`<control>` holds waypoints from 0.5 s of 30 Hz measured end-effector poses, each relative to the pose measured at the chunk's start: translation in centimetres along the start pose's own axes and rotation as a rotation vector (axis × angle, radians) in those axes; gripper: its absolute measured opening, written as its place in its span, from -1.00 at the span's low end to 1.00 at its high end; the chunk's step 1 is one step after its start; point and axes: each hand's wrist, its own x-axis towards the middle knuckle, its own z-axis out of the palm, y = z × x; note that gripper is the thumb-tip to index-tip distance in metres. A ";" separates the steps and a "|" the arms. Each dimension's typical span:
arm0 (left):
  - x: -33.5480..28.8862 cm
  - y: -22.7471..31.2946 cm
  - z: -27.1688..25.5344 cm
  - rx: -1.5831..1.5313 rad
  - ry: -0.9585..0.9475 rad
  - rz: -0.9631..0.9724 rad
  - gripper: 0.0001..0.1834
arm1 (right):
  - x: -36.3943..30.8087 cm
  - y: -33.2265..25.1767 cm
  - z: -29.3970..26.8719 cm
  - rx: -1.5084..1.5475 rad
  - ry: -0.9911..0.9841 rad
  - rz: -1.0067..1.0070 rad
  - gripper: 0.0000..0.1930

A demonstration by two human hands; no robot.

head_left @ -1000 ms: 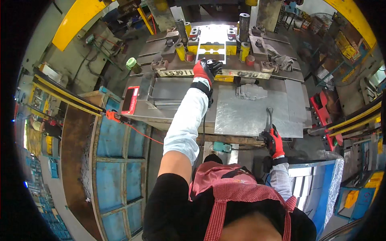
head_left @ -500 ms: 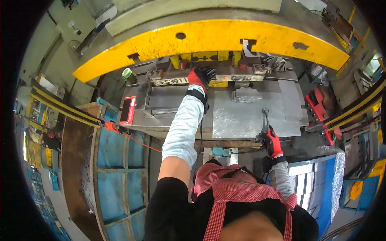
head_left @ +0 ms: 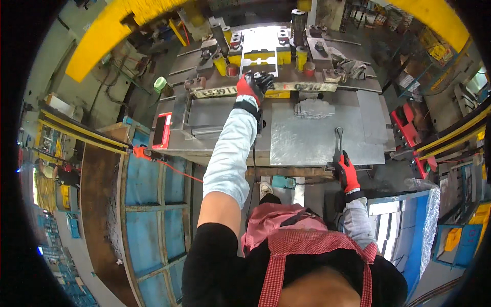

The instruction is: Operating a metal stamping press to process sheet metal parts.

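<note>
My left hand (head_left: 254, 86), in a red glove with black fingers, is at the front of the press die (head_left: 312, 86). Its fingers are closed at the near end of a cut-out metal sheet (head_left: 260, 55) lying over the die; the exact grip is partly hidden. Low on the right, my right hand (head_left: 348, 173), gloved alike, grips a dark metal tool with a wrench-like rounded end (head_left: 339, 137). That tool lies over a shiny metal plate (head_left: 302, 146). Toward the plate's far side rests a stack of flat cut metal parts (head_left: 313, 108).
Left on the bench are a red-framed dark panel (head_left: 162, 130), a green-lidded bottle (head_left: 161, 84) and a metal tray frame (head_left: 204, 113). A grey rag (head_left: 353, 66) lies right of the die. The yellow press beam (head_left: 102, 38) arches overhead. A blue wooden frame (head_left: 140, 189) stands at left.
The yellow press beam has risen, baring the die posts and the cut-out sheet. My left hand has stayed at the die front, and my right hand still holds the tool, barely shifted.
</note>
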 end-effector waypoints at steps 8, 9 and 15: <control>0.4 -0.1 -0.6 -0.036 -0.100 -0.044 -0.48 | -0.2 -5.9 5.3 -0.018 0.014 -0.173 -0.40; 0.1 -0.4 -0.1 0.011 -0.057 -0.005 -0.47 | 0.0 -8.1 6.9 -0.117 -0.091 -0.238 -0.39; -0.4 0.3 -0.7 0.067 -0.097 -0.044 -0.45 | 10.8 -18.2 19.4 -0.269 -0.413 -0.537 -0.56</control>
